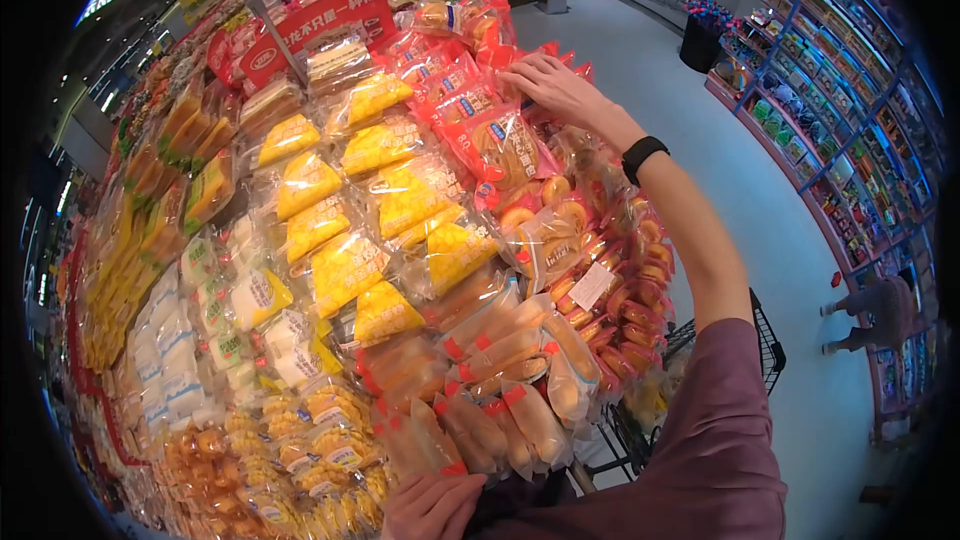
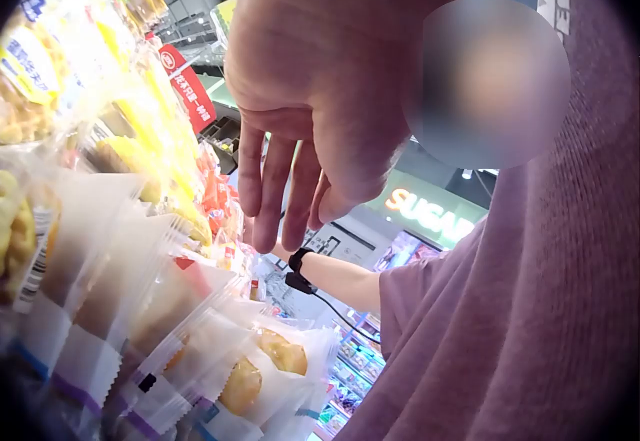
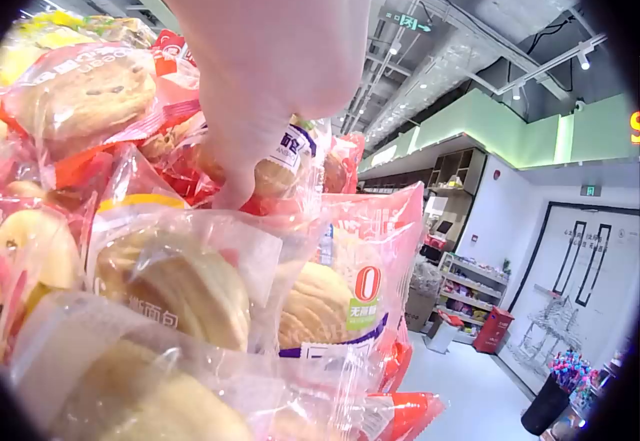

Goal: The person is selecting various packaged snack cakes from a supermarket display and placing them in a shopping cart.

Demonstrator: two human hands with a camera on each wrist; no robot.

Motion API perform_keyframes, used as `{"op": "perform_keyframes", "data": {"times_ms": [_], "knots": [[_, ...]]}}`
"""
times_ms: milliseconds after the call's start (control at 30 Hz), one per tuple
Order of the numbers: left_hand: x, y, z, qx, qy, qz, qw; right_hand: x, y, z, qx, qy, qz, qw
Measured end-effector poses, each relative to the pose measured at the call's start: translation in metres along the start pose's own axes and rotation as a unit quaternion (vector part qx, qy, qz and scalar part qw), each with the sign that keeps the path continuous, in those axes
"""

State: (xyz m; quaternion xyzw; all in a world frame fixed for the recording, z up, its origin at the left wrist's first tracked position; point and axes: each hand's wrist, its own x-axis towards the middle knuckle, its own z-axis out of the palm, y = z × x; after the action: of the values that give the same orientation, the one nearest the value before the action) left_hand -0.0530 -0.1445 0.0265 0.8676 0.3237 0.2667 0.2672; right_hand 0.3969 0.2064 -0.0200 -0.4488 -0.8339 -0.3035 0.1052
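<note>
My right hand (image 1: pixel 562 88) reaches out over the red bread packets at the right side of the display, its fingers laid across their tops. In the right wrist view the right hand (image 3: pixel 265 51) comes down onto a clear bread packet with a purple-and-white label (image 3: pixel 285 151); some of its fingers are hidden. Just below it in the head view lies a red-edged bread packet (image 1: pixel 507 148). My left hand (image 1: pixel 435 507) is low, near the long bread rolls in clear bags (image 1: pixel 525 420). In the left wrist view the left hand (image 2: pixel 310 91) hangs with loose, nearly straight fingers, holding nothing.
Yellow triangular packets (image 1: pixel 348 270) fill the middle of the sloping display. A red sign (image 1: pixel 335 18) stands at its back. A dark shopping cart (image 1: pixel 765 340) is by the right edge. Beyond the aisle floor (image 1: pixel 730 175) are stocked shelves (image 1: pixel 850 70) and another person (image 1: pixel 880 310).
</note>
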Motion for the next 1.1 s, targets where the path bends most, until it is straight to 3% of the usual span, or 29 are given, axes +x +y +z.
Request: {"op": "perform_keyframes", "data": {"times_ms": [167,267,367,500,533,667,767,900,1100], "knots": [[0.001,-0.002,-0.007,-0.012,-0.002,0.016,1.0,-0.003,-0.002,-0.003,0.019,-0.011,-0.012,1.0],[-0.001,-0.005,-0.015,-0.014,0.018,0.021,1.0,0.005,-0.003,-0.043,0.023,-0.047,-0.026,0.998],[-0.007,-0.01,-0.023,-0.027,0.037,0.01,0.999,0.029,0.002,-0.077,0.109,-0.101,0.044,0.988],[-0.014,-0.012,-0.028,-0.041,0.058,-0.013,0.997,0.091,0.01,-0.083,0.146,-0.062,0.12,0.98],[-0.014,-0.011,-0.03,-0.043,0.066,-0.02,0.997,0.107,0.019,-0.06,0.161,0.008,0.129,0.978],[-0.022,-0.01,-0.036,-0.007,0.07,-0.042,0.997,0.169,0.03,-0.005,0.209,-0.078,0.267,0.937],[-0.021,-0.011,-0.041,0.016,0.079,-0.063,0.995,0.194,0.036,0.034,0.153,-0.087,0.281,0.944],[-0.015,-0.012,-0.047,0.02,0.082,-0.099,0.991,0.215,0.032,0.047,0.207,-0.097,0.343,0.911],[-0.015,-0.015,-0.046,0.021,0.101,-0.114,0.988,0.215,0.031,0.083,0.122,-0.01,0.298,0.947]]}}
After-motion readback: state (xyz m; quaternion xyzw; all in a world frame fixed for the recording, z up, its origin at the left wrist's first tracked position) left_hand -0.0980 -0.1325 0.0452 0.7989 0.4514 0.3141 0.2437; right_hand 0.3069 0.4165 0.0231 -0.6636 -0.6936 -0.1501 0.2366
